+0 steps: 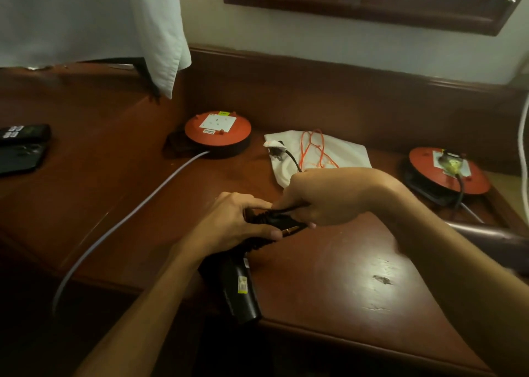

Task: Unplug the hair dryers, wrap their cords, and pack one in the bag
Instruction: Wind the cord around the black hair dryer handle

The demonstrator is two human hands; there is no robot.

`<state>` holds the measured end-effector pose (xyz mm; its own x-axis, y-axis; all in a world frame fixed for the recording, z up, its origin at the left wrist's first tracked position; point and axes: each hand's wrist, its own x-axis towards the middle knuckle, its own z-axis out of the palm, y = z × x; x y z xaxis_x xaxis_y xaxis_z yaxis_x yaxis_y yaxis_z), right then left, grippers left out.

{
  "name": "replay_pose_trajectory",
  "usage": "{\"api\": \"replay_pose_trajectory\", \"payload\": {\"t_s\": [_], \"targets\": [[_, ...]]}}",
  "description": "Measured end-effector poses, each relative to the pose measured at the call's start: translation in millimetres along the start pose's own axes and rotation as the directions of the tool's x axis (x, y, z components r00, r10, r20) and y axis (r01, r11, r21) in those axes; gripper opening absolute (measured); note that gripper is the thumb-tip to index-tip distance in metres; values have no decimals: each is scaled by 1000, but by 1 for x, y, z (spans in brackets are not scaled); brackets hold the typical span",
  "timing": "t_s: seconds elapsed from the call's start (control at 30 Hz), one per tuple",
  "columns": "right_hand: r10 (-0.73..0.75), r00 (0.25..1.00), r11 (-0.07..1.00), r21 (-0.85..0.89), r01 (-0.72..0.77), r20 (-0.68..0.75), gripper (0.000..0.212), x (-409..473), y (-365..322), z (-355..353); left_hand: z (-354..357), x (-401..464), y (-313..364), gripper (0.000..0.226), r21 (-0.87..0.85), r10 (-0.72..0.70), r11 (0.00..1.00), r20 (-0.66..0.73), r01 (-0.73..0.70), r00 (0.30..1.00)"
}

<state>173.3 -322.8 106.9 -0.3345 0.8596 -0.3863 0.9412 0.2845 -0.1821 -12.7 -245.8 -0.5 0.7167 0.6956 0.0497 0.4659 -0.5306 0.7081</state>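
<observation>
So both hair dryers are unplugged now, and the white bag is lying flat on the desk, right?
Not quite. The head view shows a plug seated in the right extension reel, so one is not unplugged. The white bag does lie flat on the desk.

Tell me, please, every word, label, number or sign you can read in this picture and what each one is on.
No text can be read with certainty.
Left extension reel: white socket plate, yellow tag and small black label, all too blurred.
Right extension reel: white plate, no legible print.
Hair dryer: white and yellow barcode sticker, too small.
Remote control: button markings unreadable.
</observation>
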Motion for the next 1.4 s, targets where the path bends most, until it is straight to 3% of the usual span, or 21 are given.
{"api": "replay_pose_trajectory", "payload": {"t_s": [0.1,0.27,0.37,0.47,0.6,0.67,0.77,0.9,1.03,1.13,1.27,1.33,1.4], "targets": [[58,997,998,-8,-59,-47,32,-3,-2,0,-2,0,-3,66,-13,-8,1000,-31,7,1000],[110,972,993,57,-101,-210,22,-3,5,5,-2,3,-3,55,-33,-2,999,-43,0,999],[53,965,996,78,-34,-258,24,1,5,16,-7,5,-7,36,-107,20,994,-69,-27,997],[-30,968,989,136,66,-250,35,4,9,30,-13,7,-17,47,-109,36,993,-99,-47,994],[-36,962,974,205,94,-270,56,8,21,60,-23,10,-27,62,-58,4,998,-58,-8,998],[-65,915,972,184,149,-399,59,10,22,76,-25,11,-27,64,-51,10,999,-41,-13,999],[-139,765,936,167,308,-629,45,14,20,100,-23,13,-26,54,-67,26,997,-14,-27,1000],[1,614,871,302,386,-789,21,24,20,121,-22,14,-27,46,-107,50,993,-11,-51,999],[130,625,817,441,371,-769,25,28,15,132,-26,10,-35,39,-226,50,972,-61,-63,997],[121,662,796,471,380,-740,35,27,9,134,-29,8,-40,43,-271,47,961,-69,-64,996],[88,711,813,463,353,-697,34,29,18,120,-29,8,-42,47,-292,58,953,-73,-77,996],[81,671,872,378,310,-737,18,32,23,118,-30,7,-43,45,-326,60,942,-85,-85,995],[101,677,890,371,267,-729,23,38,27,119,-30,4,-45,44,-371,75,923,-93,-104,993]]}}
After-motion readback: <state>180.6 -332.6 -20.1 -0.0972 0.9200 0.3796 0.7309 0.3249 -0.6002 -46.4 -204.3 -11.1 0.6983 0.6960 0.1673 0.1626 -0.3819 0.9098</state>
